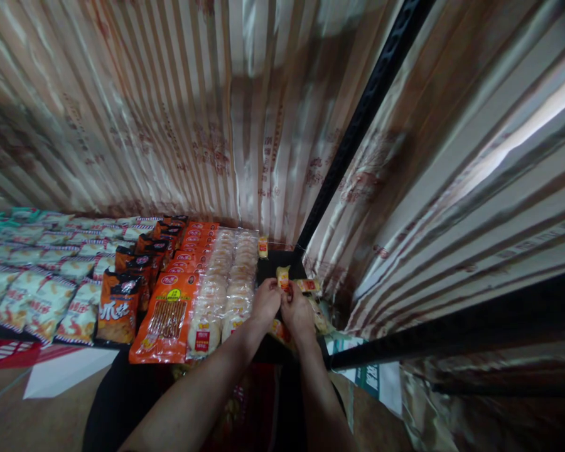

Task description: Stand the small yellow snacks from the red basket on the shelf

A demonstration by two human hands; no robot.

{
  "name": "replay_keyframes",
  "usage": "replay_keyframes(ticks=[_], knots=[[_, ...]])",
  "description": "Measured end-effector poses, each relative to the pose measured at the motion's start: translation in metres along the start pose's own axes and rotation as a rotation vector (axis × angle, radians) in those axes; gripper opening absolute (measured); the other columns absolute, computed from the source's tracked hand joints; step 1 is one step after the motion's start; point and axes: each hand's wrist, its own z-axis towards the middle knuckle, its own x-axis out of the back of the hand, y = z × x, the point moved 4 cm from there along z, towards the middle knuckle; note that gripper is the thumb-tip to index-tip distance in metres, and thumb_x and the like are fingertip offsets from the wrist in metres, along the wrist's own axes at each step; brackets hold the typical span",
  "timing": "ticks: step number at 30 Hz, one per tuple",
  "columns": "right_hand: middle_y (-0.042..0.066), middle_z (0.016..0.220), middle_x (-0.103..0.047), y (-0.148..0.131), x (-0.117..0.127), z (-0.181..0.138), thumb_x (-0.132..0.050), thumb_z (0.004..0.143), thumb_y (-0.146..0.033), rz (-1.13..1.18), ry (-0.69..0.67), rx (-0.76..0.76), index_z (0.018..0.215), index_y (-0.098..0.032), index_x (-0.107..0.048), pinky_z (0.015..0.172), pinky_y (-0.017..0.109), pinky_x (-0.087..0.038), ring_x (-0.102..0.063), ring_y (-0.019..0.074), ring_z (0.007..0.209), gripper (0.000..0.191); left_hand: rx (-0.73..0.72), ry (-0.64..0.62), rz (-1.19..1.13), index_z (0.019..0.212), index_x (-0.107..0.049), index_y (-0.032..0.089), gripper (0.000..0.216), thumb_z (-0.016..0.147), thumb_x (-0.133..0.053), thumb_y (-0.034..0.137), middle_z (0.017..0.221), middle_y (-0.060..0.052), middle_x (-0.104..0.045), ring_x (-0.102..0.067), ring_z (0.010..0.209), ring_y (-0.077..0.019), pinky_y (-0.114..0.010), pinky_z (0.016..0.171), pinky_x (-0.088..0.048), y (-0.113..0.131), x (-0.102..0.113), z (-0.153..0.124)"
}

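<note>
My left hand (266,300) and my right hand (296,306) meet at the right end of a black shelf (275,267). Between their fingertips they pinch a small yellow snack packet (283,276) with a red and orange label, held upright. A similar small packet (263,247) stands at the shelf's back edge, and another packet (307,285) lies just right of my hands. Partly hidden under my right hand is one more packet (279,329). Left of my left hand run two rows of clear-wrapped round pale crackers (240,276).
Orange snack bags (169,307), black-and-orange bags (118,307) and many pale green bags (42,295) fill the shelf leftward. A black metal post (353,150) rises at the corner, and a dark rail (452,320) runs right. Striped curtain (193,113) hangs behind.
</note>
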Motion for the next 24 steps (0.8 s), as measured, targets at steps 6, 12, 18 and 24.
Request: replay_keyframes(ticks=[6, 12, 18, 24], knots=[[0.016, 0.096, -0.07, -0.006, -0.002, 0.01, -0.042, 0.088, -0.029, -0.037, -0.011, -0.016, 0.124, -0.013, -0.057, 0.079, 0.034, -0.047, -0.065, 0.0269, 0.093, 0.042, 0.003, 0.028, 0.071, 0.094, -0.06, 0.016, 0.025, 0.072, -0.049, 0.011, 0.103, -0.012, -0.067, -0.062, 0.092, -0.02, -0.026, 0.079, -0.047, 0.009, -0.002, 0.007], [0.015, 0.102, -0.067, -0.012, 0.0, 0.017, -0.041, 0.089, -0.028, -0.03, -0.032, -0.073, 0.128, -0.018, -0.054, 0.083, 0.035, -0.045, -0.06, 0.0264, 0.101, 0.042, -0.033, 0.052, 0.157, 0.092, -0.063, 0.014, 0.024, 0.072, -0.049, 0.011, 0.097, -0.011, -0.069, -0.064, 0.087, -0.018, -0.023, 0.074, -0.047, 0.019, -0.005, 0.017], [0.012, 0.101, -0.068, -0.014, -0.003, 0.029, -0.037, 0.092, -0.029, -0.008, -0.114, -0.093, 0.13, -0.019, -0.051, 0.083, 0.031, -0.042, -0.061, 0.0231, 0.101, 0.042, -0.001, 0.066, 0.258, 0.088, -0.064, 0.015, 0.02, 0.076, -0.048, 0.014, 0.093, -0.009, -0.071, -0.065, 0.083, -0.0162, -0.022, 0.068, -0.046, 0.017, -0.007, 0.032], [0.014, 0.108, -0.065, -0.013, -0.011, 0.043, -0.039, 0.089, -0.019, 0.045, -0.087, -0.013, 0.126, -0.012, -0.054, 0.084, 0.028, -0.042, -0.061, 0.0218, 0.102, 0.04, -0.006, 0.098, 0.282, 0.087, -0.064, 0.014, 0.02, 0.077, -0.048, 0.012, 0.091, -0.01, -0.071, -0.065, 0.08, -0.0161, -0.021, 0.064, -0.045, 0.022, -0.011, 0.04]])
